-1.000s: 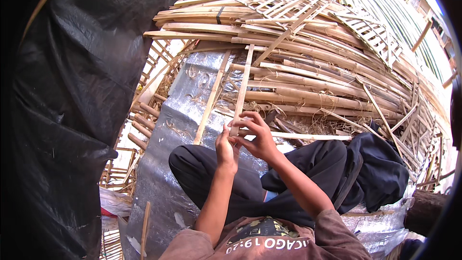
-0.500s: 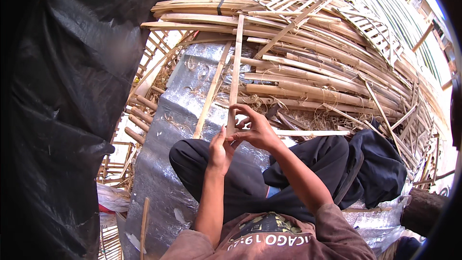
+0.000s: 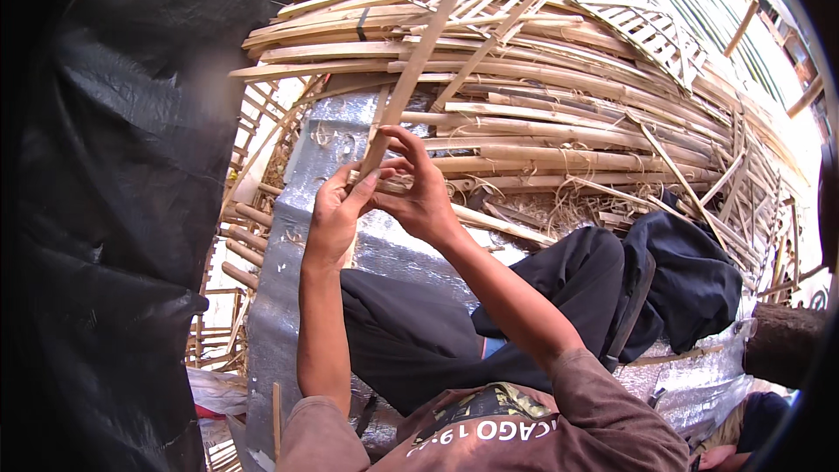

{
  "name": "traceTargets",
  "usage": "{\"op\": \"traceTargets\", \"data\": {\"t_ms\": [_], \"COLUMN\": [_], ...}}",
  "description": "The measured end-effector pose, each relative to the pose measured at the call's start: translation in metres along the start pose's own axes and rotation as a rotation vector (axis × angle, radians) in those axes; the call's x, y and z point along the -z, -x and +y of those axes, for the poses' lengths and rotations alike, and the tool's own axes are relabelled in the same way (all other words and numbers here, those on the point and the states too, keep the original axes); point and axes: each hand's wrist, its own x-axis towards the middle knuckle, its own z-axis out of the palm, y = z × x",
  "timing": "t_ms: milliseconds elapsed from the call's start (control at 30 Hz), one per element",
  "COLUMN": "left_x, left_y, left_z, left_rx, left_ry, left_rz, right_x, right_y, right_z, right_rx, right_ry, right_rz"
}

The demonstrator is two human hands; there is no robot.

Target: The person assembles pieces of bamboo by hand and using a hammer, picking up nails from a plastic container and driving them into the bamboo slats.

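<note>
A long flat bamboo strip (image 3: 426, 48) rises from my hands and slants up and to the right, over the stacked bamboo. Its near end is gripped in my left hand (image 3: 332, 214), thumb on top. Just right of that, my right hand (image 3: 418, 188) has its fingers bent round the same strip, a little higher up. My fingers partly hide the lower end. Below the hands, another pale bamboo strip (image 3: 381, 114) lies on the silvery sheet (image 3: 306, 170), mostly covered by my hands and the held strip.
Split bamboo lengths (image 3: 559, 127) are stacked ahead, with woven bamboo lattice (image 3: 642, 31) on top. A black plastic sheet (image 3: 122, 210) hangs at left. Round bamboo ends (image 3: 245, 252) jut out beside the silvery sheet. At right are dark cloth (image 3: 686, 275) and a log (image 3: 782, 341).
Both hands have moved up and left with the bamboo strip. Its far end now leans right and reaches the top of the view; before, it stood nearly straight ahead.
</note>
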Motion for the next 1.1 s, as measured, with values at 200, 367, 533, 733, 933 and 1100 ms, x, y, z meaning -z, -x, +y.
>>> {"op": "traceTargets", "data": {"t_ms": [200,367,533,733,933,1100], "left_x": [-0.011,-0.024,-0.031,-0.033,0.002,0.014], "left_y": [0.006,0.012,0.004,-0.012,-0.067,-0.120], "left_z": [0.021,0.051,0.085,0.162,0.205,0.165], "left_rx": [-0.119,-0.225,-0.258,-0.407,-0.419,-0.130], "left_ry": [0.017,0.050,-0.071,-0.480,-0.840,-0.881], "left_rz": [0.068,0.143,0.141,0.110,-0.203,-0.429], "right_x": [-0.003,-0.008,-0.014,-0.001,0.087,0.150], "right_y": [-0.006,-0.012,-0.023,-0.019,0.037,0.078], "right_z": [-0.017,-0.063,-0.076,-0.099,-0.044,-0.028], "right_rx": [0.066,0.115,0.215,0.409,0.030,-0.334], "right_ry": [0.053,0.009,-0.066,0.102,0.232,-0.165], "right_rz": [0.001,0.039,0.112,0.085,0.185,0.430]}}
